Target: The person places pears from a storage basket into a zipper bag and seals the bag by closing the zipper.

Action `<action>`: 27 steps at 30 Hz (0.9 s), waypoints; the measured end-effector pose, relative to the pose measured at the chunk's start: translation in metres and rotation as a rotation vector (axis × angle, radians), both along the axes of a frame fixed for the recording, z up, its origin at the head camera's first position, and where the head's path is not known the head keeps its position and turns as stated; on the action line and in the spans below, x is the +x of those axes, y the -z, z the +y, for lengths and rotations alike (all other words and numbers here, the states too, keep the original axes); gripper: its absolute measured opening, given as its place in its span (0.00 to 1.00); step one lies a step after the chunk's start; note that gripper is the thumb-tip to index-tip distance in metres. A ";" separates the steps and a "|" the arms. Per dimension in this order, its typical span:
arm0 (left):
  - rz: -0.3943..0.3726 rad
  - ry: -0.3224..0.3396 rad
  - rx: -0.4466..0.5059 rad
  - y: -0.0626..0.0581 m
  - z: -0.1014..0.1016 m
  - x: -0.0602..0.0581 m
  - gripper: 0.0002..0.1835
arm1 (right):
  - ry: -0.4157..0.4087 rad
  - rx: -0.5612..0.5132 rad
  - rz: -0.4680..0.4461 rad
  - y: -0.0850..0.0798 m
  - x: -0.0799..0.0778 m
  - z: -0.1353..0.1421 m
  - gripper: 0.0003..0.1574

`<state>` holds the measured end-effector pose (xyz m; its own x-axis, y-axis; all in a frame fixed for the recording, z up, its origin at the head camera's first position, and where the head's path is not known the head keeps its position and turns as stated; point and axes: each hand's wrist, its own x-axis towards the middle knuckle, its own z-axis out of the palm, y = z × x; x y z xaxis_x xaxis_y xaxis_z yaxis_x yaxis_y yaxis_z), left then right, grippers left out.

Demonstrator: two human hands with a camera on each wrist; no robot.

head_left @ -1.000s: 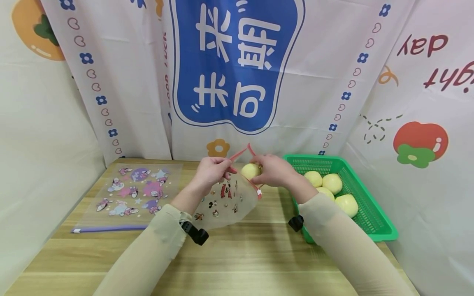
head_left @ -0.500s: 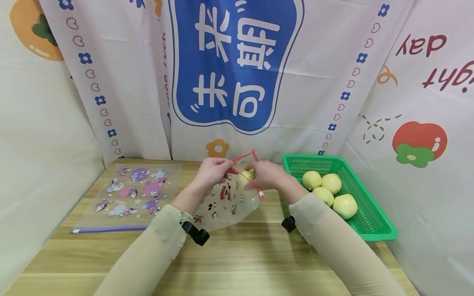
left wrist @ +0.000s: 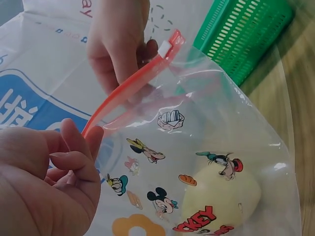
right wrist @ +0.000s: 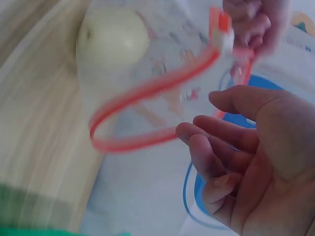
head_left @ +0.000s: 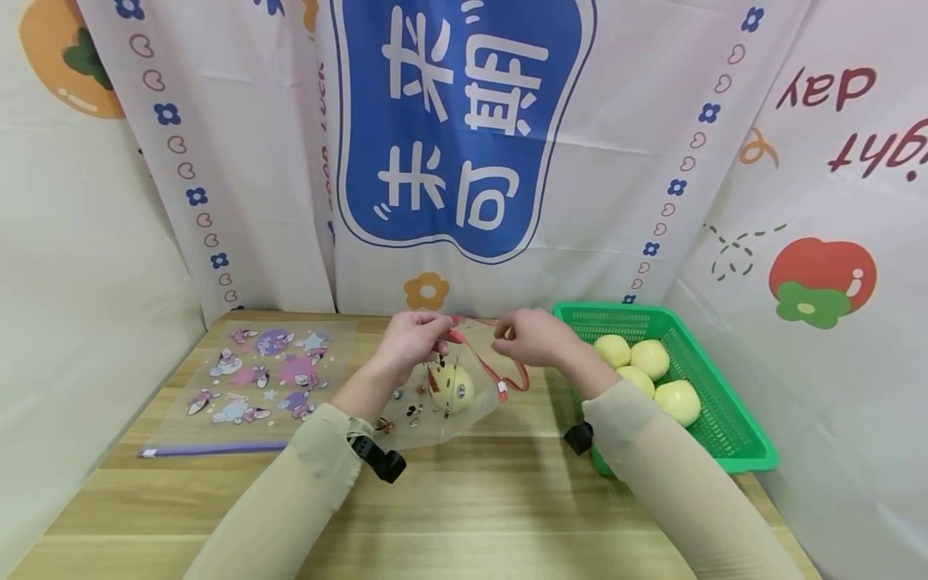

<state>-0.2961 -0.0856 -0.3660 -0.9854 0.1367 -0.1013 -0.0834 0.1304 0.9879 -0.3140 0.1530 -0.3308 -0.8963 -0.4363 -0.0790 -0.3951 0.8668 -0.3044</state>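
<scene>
A clear zip bag [left wrist: 147,162] with cartoon prints and a red slider edge hangs tilted over the table. My left hand [head_left: 413,342] pinches one end of its red edge. Inside the bag, low down, lies a pale yellow round fruit [left wrist: 224,194], also plain through the film in the right wrist view. My right hand [head_left: 538,338] is beside the bag's mouth, its fingers loosely bent and holding nothing. In the right wrist view the red zip edge [right wrist: 147,91] gapes in a loop near those fingertips, a white slider [right wrist: 222,40] at one end.
At the right stands a green basket [head_left: 725,403] with several pale yellow fruits [head_left: 650,360] in it. Another clear bag [head_left: 264,379] with a purple zip edge lies flat on the wooden table [head_left: 449,515] at the left. A printed cloth [head_left: 616,201] hangs behind.
The fruit in my right hand has gone down into the bag and been let go. My right hand has drawn back out to the right. My left hand keeps its grip.
</scene>
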 end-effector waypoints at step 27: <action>-0.020 -0.003 0.005 0.003 -0.013 0.002 0.18 | 0.298 -0.096 -0.066 0.001 -0.017 0.151 0.26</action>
<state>-0.2939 -0.0990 -0.3694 -0.9836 0.1342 -0.1202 -0.1035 0.1251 0.9867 -0.3312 0.3035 -0.3318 -0.9801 -0.1634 -0.1124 -0.1046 0.9075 -0.4068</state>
